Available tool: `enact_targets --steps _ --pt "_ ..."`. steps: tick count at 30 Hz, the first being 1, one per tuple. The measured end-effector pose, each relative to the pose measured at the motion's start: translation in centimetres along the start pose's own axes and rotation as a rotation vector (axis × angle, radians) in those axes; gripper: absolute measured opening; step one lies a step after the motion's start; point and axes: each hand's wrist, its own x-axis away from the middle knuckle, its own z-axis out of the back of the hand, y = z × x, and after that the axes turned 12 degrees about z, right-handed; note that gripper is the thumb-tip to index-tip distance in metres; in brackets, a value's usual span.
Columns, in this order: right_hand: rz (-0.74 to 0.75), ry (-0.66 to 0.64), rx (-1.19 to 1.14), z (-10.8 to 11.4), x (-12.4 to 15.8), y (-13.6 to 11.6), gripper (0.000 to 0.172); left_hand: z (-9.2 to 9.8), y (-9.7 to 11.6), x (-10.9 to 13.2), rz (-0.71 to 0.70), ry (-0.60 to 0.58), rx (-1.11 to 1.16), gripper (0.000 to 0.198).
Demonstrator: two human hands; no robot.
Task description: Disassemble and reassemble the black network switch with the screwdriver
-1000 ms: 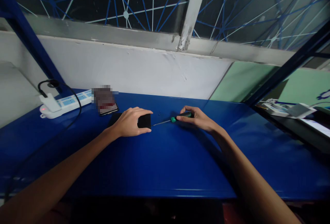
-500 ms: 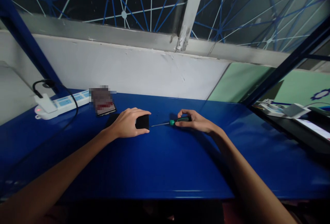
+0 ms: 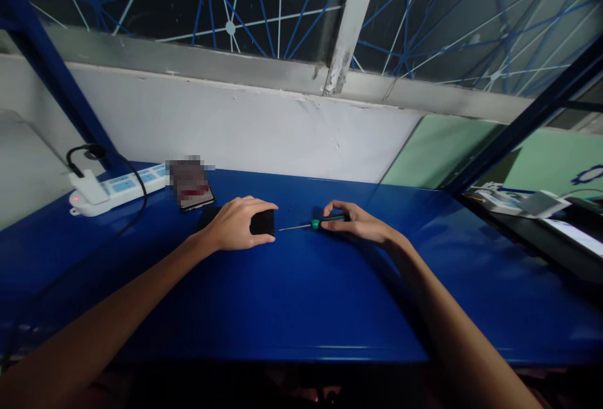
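My left hand (image 3: 238, 223) is closed around a black, flat, rectangular object (image 3: 262, 222) lying on the blue table, thumb on the near side and fingers on the far side. Its left part is mostly covered by the hand, and its exact kind cannot be made out. My right hand (image 3: 360, 223) grips the green and black handle of a screwdriver (image 3: 315, 224). The thin shaft points left, almost level, with its tip at the right end of the black object. A few tiny dark specks (image 3: 289, 208) lie on the table beyond the shaft.
At the back left are a white power strip (image 3: 134, 183) with a plugged-in adapter and black cable, and a flat phone-like item (image 3: 198, 200), partly blurred out. Blue frame posts rise on both sides. Several pale devices (image 3: 541, 203) lie at the far right.
The whole view has shifted very slightly. Both hands, the black object and the screwdriver keep nearly the same positions relative to each other.
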Motion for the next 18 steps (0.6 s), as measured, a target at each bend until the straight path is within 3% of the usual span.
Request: enact_targets --steps 5,11,15,18 --pt "0.027 0.047 0.033 0.1 -0.2 0.2 0.039 0.1 0.1 0.0 0.006 -0.015 0.004 0.061" --pt "0.112 0.07 0.157 -0.3 -0.2 0.3 0.052 0.1 0.1 0.0 0.005 -0.015 0.003 0.06" --pt "0.08 0.055 0.097 -0.2 0.1 -0.6 0.034 0.0 0.1 0.0 -0.004 -0.01 -0.002 0.059" --pt "0.028 0.05 0.032 0.0 0.2 -0.9 0.037 -0.1 0.0 0.0 -0.004 -0.005 -0.002 0.06"
